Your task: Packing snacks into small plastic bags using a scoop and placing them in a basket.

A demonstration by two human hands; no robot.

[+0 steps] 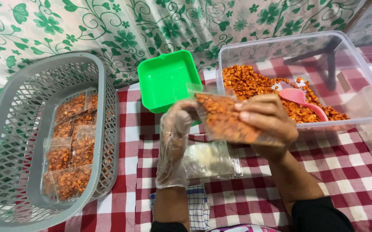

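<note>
Small clear bag (226, 120) of orange snack held above the desk (344, 172), centre of scene. Left hand (173, 141), in a loose clear glove, grips its left edge; bare right hand (267, 122) clasps its right side. Empty bags (209, 160) lie beneath. Far right: clear tub (366, 77) with snack, pink scoop (304, 101). Far centre: green container (166, 79). Left: grey basket (6, 141) of filled bags.

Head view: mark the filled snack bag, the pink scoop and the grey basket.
filled snack bag (225, 122), head view, on the clear front over the orange snacks.
pink scoop (295, 95), head view, on the bowl of the scoop.
grey basket (6, 141), head view, on the left mesh wall.
</note>
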